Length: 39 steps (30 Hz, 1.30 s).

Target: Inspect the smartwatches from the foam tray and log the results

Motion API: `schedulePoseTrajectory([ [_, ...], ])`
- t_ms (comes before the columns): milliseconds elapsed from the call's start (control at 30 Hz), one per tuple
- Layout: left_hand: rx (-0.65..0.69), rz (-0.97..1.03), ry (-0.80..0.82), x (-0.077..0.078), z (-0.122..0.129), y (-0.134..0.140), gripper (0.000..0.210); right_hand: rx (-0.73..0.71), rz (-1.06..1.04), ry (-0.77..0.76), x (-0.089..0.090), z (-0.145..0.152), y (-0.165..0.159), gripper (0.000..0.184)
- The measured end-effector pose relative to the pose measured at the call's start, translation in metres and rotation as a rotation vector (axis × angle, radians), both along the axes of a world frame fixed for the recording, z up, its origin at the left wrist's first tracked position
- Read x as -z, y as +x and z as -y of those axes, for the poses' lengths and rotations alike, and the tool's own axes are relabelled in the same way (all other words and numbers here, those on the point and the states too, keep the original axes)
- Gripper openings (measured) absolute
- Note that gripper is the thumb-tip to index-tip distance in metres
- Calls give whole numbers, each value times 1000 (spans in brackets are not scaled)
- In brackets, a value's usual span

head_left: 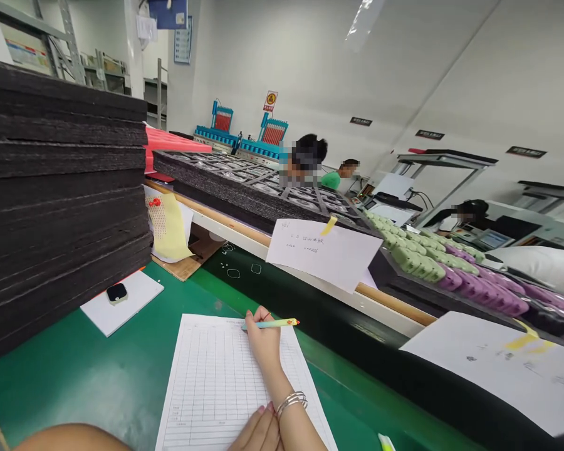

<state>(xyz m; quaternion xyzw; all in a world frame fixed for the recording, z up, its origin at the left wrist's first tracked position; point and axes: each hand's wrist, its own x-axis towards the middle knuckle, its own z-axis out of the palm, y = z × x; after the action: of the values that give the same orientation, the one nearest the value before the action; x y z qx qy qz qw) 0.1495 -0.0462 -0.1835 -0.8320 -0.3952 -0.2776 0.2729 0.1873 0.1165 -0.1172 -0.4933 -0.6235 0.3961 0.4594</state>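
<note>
1 pen (282, 323), blue-green to yellow, sits in the narrow grip of the right hand (263, 332), over the ruled form (207, 369); lower down rests the left hand (259, 432), fingers extended. Green worktop (75, 382) spreads left to stacked black foam (66, 188).

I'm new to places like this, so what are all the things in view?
Form: one, white, on green table
Pen: one, green and yellow, over form
Square device: one, black face, on white pad
Slabs: several, black, stacked left
Notes: two, white, centre and right
Rounded pieces: many, mostly green or purple, right
Machines: two, teal, background
Other people: at least three, one in green, background
Right hand: one, bare, holding pen
Left hand: one, bare, over form
</note>
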Motion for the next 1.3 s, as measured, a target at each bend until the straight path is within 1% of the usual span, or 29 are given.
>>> schedulePoseTrajectory([
  [100, 24, 9, -38, -12, 3, -3, 23, 9, 31, 17, 0, 2, 2, 21],
  [300, 52, -26, -148, -41, 8, -8, 31, 8, 98, 44, 0, 2, 3, 22],
  [400, 50, -8, -150, -50, 10, -9, 31, 15, 109, 67, -1, 3, 3, 23],
  [600, 74, -34, -249, -51, 12, -10, 40, 15, 108, 101, 0, 3, 4, 24],
  [833, 68, -2, -209, -60, 11, -11, 38, -3, 91, 81, 0, 2, 3, 23],
  [933, 56, 1, -186, -60, 11, -11, 37, -8, 85, 68, -1, 2, 3, 22],
  [1067, 64, -14, -202, -59, 11, -11, 37, -16, 82, 52, -3, 3, 2, 22],
  [1200, 52, 28, -159, -63, 11, -12, 31, -20, 83, 50, -4, 3, 2, 21],
  [1300, 56, 12, -170, -66, 10, -12, 33, -20, 79, 58, -4, 3, 2, 21],
])
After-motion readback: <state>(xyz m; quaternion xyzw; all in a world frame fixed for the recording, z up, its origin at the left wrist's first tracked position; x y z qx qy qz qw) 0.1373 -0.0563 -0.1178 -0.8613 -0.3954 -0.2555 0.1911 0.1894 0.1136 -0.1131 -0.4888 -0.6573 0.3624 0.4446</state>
